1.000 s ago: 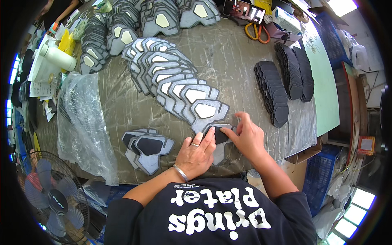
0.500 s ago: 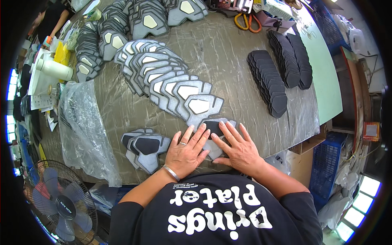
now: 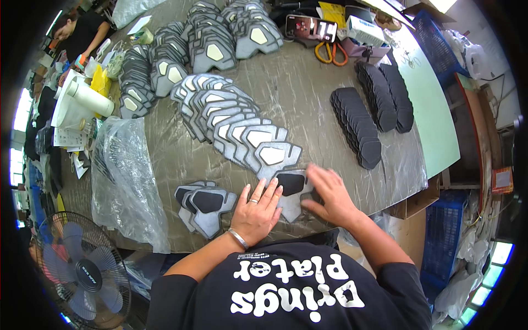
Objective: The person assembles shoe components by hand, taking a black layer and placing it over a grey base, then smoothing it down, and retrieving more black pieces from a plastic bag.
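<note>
A grey shaped piece (image 3: pixel 289 207) with a black patch (image 3: pixel 291 182) lies near the front table edge. My left hand (image 3: pixel 257 212) rests flat along its left side, fingers stretched out. At its right edge is my right hand (image 3: pixel 331 197), fingers extended and slightly blurred; whether it touches the piece I cannot tell. Directly beyond, a fanned row of grey pieces with white patches (image 3: pixel 272 155) runs away to the upper left. Left of my left hand lie a few overlapping grey pieces with black patches (image 3: pixel 209 202). Overlapping black pads (image 3: pixel 357 126) lie in rows at the right.
More grey pieces (image 3: pixel 213 52) stand in rows at the far side. Beyond are orange-handled scissors (image 3: pixel 331 54) and a phone (image 3: pixel 311 28). Clear plastic sheeting (image 3: pixel 124 181), a white bottle (image 3: pixel 91 99) and a fan (image 3: pixel 87 275) are at left. Another person (image 3: pixel 85 36) works far left.
My right hand has moved right off the black patch, which now shows fully. The left hand stays flat on the piece's side. The whole view has shifted slightly.
</note>
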Tool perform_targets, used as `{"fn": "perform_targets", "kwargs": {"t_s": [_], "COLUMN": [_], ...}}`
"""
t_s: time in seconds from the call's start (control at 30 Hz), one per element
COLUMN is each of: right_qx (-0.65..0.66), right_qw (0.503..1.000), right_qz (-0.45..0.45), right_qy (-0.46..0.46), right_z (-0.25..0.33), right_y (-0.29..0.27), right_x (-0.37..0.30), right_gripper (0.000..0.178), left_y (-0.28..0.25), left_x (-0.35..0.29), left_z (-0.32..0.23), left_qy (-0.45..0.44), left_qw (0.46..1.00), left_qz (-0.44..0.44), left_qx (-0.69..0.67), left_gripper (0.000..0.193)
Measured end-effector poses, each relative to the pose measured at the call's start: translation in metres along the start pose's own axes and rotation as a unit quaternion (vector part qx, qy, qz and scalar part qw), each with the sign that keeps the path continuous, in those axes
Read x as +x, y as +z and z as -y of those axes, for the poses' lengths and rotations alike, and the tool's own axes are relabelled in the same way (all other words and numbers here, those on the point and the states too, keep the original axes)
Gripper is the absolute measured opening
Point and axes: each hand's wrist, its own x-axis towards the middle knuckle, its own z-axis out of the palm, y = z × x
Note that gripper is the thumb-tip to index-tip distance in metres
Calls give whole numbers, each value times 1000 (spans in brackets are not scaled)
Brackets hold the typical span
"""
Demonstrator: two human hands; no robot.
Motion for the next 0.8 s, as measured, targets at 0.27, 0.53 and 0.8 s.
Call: {"fn": "perform_targets", "kwargs": {"t_s": [0.27, 0.53, 0.8], "right_qx": [96, 222, -139], "right_qw": [985, 974, 911], "right_qz": [-15, -32, -307], "right_qy": [145, 14, 239], "right_z": [14, 43, -56], "right_y": [-5, 8, -63], "right_x": [33, 50, 10], "right_gripper": [47, 34, 41], "left_y": [1, -41, -71], "left_x": [-5, -30, -62], "left_z": [-3, 35, 70], "left_qy": [-53, -278, -243], "left_qw": [989, 782, 957], "left_qz": [-73, -171, -157], "left_qx": [-119, -531, 23], "left_gripper": [58, 33, 49]}}
